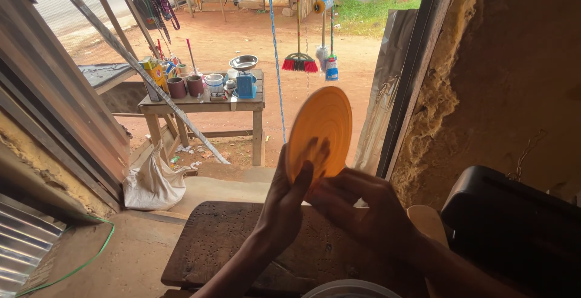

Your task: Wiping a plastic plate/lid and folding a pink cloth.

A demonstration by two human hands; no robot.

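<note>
Orange disc: a round, ribbed orange plastic disc (321, 131), held upright on edge above the near wooden bench (224, 243), against the bright open doorway.
Left hand: the left hand (284, 204) grips the disc's lower left rim, thumb pressed on the near face, fingers wrapped behind.
Right hand: the right hand (363, 210) meets the lower edge, fingers (330, 198) curled onto the rim; how firmly it grips I cannot tell.
Surroundings: a black box (514, 225) near right, a white round rim (351, 289) at the bottom edge, a far stall table (203, 104) with cups and a scale outside.
Risk: held only by its lower rim, the disc could tip or slip and drop onto the bench.
</note>
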